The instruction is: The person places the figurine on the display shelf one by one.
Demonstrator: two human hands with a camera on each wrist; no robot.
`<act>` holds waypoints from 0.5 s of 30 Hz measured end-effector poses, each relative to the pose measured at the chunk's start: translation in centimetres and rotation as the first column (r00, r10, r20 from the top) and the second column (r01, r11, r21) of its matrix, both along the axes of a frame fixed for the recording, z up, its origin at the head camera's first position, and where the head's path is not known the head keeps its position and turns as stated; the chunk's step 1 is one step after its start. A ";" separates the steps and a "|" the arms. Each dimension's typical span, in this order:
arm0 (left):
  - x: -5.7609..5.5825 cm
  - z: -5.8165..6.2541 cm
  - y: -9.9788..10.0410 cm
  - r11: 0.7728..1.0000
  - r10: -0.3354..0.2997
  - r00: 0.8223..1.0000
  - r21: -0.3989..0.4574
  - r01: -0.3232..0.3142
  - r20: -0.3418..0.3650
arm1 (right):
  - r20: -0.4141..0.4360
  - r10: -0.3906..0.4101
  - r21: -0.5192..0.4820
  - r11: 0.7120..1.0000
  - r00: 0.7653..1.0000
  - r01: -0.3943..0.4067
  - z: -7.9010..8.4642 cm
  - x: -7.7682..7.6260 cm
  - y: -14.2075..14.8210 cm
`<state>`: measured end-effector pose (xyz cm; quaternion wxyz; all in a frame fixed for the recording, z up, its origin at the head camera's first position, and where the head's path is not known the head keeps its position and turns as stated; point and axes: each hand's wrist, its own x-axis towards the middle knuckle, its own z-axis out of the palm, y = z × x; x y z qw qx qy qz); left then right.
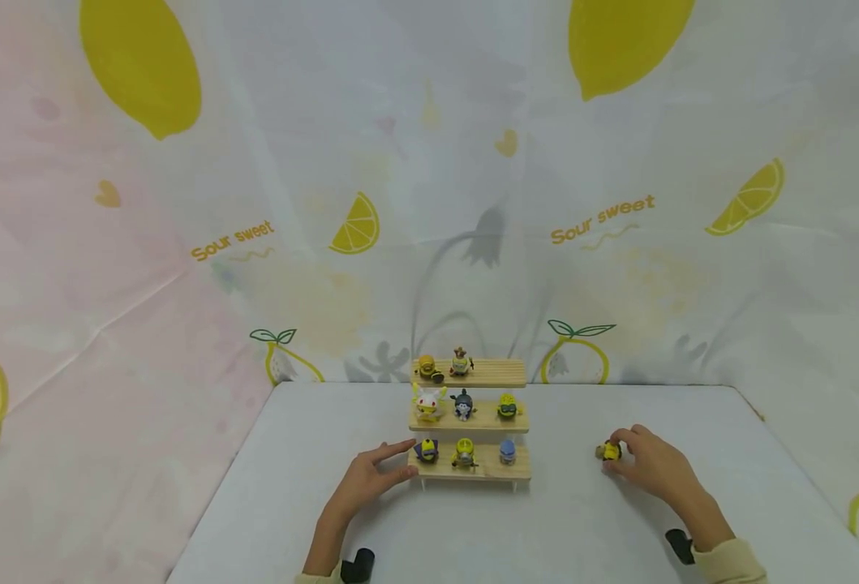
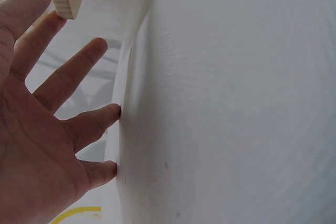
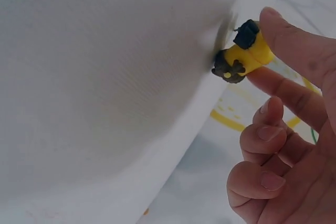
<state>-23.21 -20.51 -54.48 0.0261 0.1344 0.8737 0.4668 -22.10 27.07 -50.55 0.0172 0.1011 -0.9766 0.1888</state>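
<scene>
My right hand (image 1: 651, 464) pinches a small yellow figurine (image 1: 612, 451) between thumb and index finger, low over the white table right of the stand. In the right wrist view the yellow figurine (image 3: 249, 53) shows dark parts at its lower end, and the other fingers curl loosely. At the left end of a three-tier wooden stand (image 1: 487, 469) is my left hand (image 1: 372, 474), fingers spread. Seen from the left wrist, the index fingertip of the left hand (image 2: 47, 114) touches the wooden board's end (image 2: 67, 1). A purple-and-yellow figurine (image 1: 427, 451) stands nearest that hand.
Beside it on the bottom tier are a yellow figurine (image 1: 464, 453) and a blue one (image 1: 507, 452). The middle tier bears a white figurine (image 1: 427, 403) and two others; two more stand on top. A lemon-print cloth (image 1: 429, 292) hangs behind the table (image 1: 312, 430).
</scene>
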 end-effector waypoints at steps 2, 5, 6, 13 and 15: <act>0.0 0.1 0.0 1.000 0.004 1.000 -0.005 -0.004 0.004 | -0.014 0.003 -0.008 1.000 1.000 -0.003 0.0 0.0 0.1; 0.0 0.3 0.0 1.000 0.007 1.000 -0.006 -0.007 0.009 | -0.026 0.010 -0.024 1.000 1.000 -0.010 0.1 -0.1 0.1; 0.0 0.3 0.0 1.000 0.007 1.000 -0.005 -0.007 0.010 | -0.035 0.011 -0.029 1.000 0.999 -0.012 0.1 -0.1 0.1; 0.0 0.2 0.1 1.000 -0.005 1.000 0.019 0.005 0.008 | -0.124 0.007 -0.046 0.999 0.992 -0.013 0.1 -0.2 0.3; 0.0 0.2 0.1 1.000 -0.004 1.000 0.017 0.003 0.009 | -0.128 -0.010 -0.066 0.998 0.992 0.001 0.0 -0.2 0.4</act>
